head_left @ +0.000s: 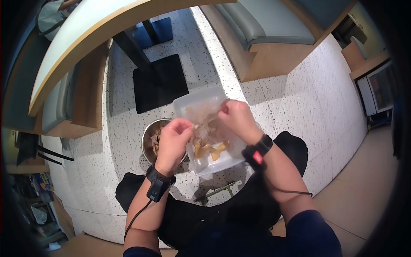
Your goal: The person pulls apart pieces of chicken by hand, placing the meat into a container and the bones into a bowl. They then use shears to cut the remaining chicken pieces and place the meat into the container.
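I've got the left hand (174, 135) pinching a scrap (196, 126) above the box (183, 106) (bowl (147, 141) beside it); the right hand (237, 116) curls, holding what, I can't tell.

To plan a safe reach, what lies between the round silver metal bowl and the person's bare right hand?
In the head view, the bare left hand, blurred pale pieces and a rectangular translucent plastic bin.
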{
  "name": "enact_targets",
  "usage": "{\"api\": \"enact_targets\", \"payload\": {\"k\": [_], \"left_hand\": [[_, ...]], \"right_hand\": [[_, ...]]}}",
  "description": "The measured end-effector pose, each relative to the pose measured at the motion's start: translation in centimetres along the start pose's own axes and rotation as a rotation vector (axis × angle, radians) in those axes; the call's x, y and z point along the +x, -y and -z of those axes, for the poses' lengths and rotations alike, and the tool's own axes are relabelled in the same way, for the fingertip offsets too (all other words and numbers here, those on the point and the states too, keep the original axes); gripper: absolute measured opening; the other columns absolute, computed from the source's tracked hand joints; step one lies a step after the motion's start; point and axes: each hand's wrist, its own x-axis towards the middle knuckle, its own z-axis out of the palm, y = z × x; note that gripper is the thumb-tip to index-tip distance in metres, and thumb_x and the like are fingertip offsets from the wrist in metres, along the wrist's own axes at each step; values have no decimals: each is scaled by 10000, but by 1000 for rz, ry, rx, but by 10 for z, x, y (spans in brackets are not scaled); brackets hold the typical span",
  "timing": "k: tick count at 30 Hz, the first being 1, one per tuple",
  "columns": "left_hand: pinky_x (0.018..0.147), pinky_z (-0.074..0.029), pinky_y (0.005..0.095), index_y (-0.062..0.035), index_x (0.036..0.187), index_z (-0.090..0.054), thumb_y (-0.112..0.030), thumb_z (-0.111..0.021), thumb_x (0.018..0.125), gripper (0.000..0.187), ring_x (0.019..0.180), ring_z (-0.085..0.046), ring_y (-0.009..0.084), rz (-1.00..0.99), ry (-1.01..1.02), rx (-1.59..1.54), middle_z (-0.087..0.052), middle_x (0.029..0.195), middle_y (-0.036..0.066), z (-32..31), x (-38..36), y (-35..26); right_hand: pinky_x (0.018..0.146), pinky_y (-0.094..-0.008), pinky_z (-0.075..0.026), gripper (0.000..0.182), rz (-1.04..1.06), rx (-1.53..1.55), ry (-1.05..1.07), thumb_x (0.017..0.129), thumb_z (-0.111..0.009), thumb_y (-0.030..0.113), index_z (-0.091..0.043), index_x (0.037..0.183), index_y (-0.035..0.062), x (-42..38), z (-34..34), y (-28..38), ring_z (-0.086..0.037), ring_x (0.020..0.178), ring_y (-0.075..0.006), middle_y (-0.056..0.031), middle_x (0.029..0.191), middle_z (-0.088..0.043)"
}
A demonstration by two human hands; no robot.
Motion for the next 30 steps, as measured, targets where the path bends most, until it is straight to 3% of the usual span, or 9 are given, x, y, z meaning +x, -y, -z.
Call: {"api": "enact_targets", "payload": {"k": [4,6,8,9,12,16,18,26,30], "left_hand": [[638,-441,205,-23,963,-653,8,-656,928,47,676,-544,56,10,-43,16,-641,808,-21,3,-4,-11],[712,-482,214,4,1030,-669,29,-645,918,117,759,-598,76,25,-12,45,-668,857,0,9,0,-2],[832,-508,233,10,1103,-692,43,-636,914,201,910,-640,100,30,144,149,-702,1068,61,12,4,8],[929,-502,259,-7,1132,-714,51,-634,911,242,1031,-640,118,-28,182,253,-645,1308,108,11,4,10],[891,-512,266,-18,1084,-730,37,-633,924,195,1014,-638,114,-129,125,327,-592,1405,120,13,5,12],[858,-517,267,-8,1086,-726,11,-631,939,177,1008,-638,113,-53,76,171,-611,1377,122,15,3,2],[824,-515,261,-9,1082,-726,-16,-628,952,163,983,-634,107,17,41,144,-621,1358,115,14,-2,-6],[798,-505,254,12,1069,-716,-37,-635,957,147,912,-617,95,30,6,18,-657,1275,88,25,-7,-9],[778,-499,234,12,1084,-712,-43,-634,958,158,846,-599,76,3,-18,36,-697,1152,61,31,-6,-7]], "right_hand": [[756,-440,-572,138,-7,-58,-17,796,-679,116,-729,847,-2,3,3,-7,-708,786,-361,-198,791,-709],[767,-445,-572,145,-26,-52,54,799,-681,121,-731,867,3,-2,-3,-6,-707,799,-368,-196,815,-717],[779,-450,-572,155,-40,-39,125,802,-682,127,-733,887,8,-7,-14,-2,-706,812,-375,-194,839,-724],[790,-454,-573,163,-10,-75,138,808,-677,126,-734,904,9,-11,-20,0,-706,829,-382,-199,864,-726],[812,-458,-575,173,48,-174,259,813,-669,124,-735,927,11,-14,-32,-11,-706,869,-392,-208,921,-727],[838,-465,-572,169,59,-359,640,821,-646,100,-739,931,12,-23,-51,-33,-712,892,-382,-196,942,-723],[832,-461,-575,167,123,-379,629,829,-637,101,-744,927,20,-45,-76,-66,-718,888,-368,-188,935,-727],[768,-410,-584,162,238,-537,628,837,-620,107,-768,871,53,-63,-85,-67,-738,867,-305,-157,886,-746],[729,-379,-569,148,274,-440,664,864,-642,119,-760,892,34,-34,-30,-32,-724,797,-300,-146,843,-740]]}}
